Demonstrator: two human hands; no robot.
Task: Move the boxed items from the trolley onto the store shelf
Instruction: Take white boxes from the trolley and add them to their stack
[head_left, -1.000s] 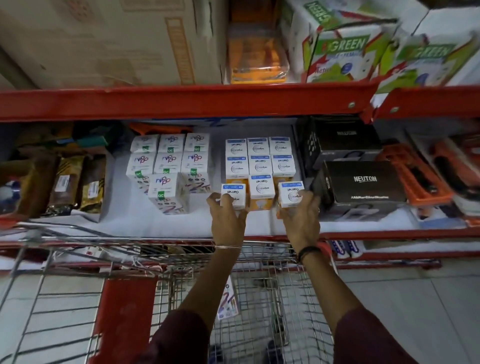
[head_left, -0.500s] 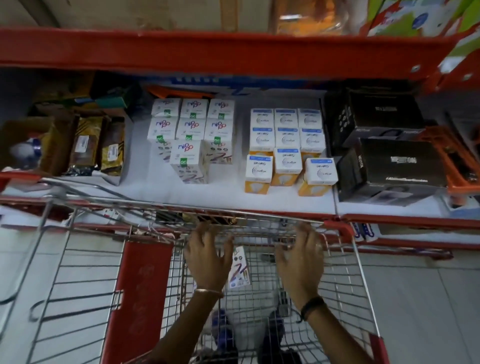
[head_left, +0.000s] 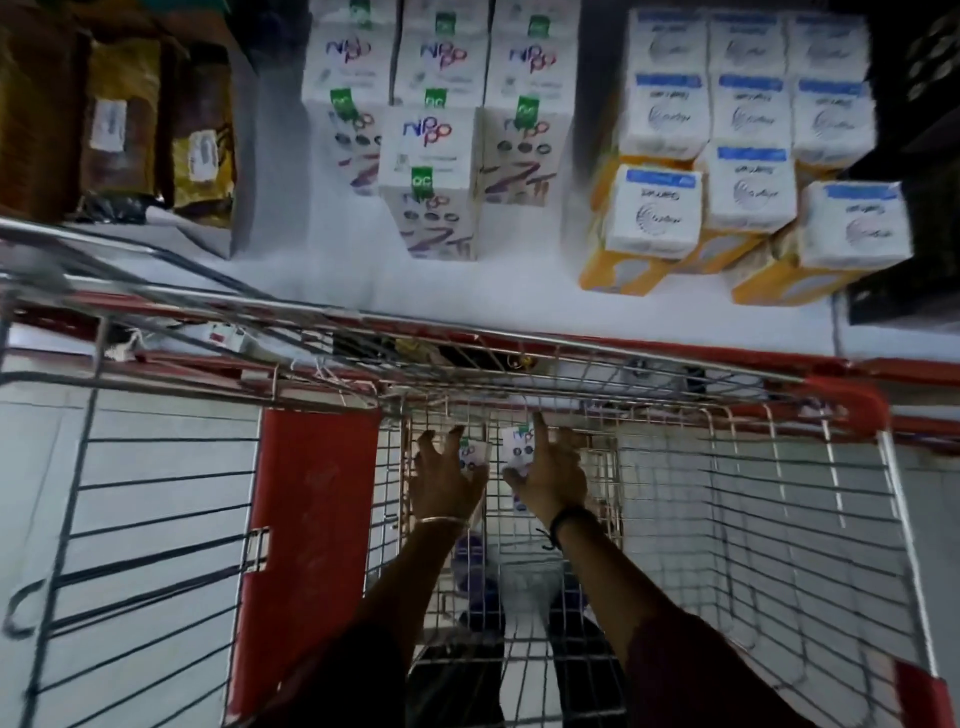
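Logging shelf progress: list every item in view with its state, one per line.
Left hand: down in the trolley, fingers spread at a small white box.
Right hand: closing around another white box.
Nippo boxes: upright on the shelf.
Blue-topped boxes: stacked on the shelf, front right one skewed.

I see both hands down in the trolley (head_left: 779, 467): left hand (head_left: 447, 480) at one small white box (head_left: 475, 454), right hand (head_left: 550, 478) on another (head_left: 519, 449). Boxes line the shelf (head_left: 519, 296) above.
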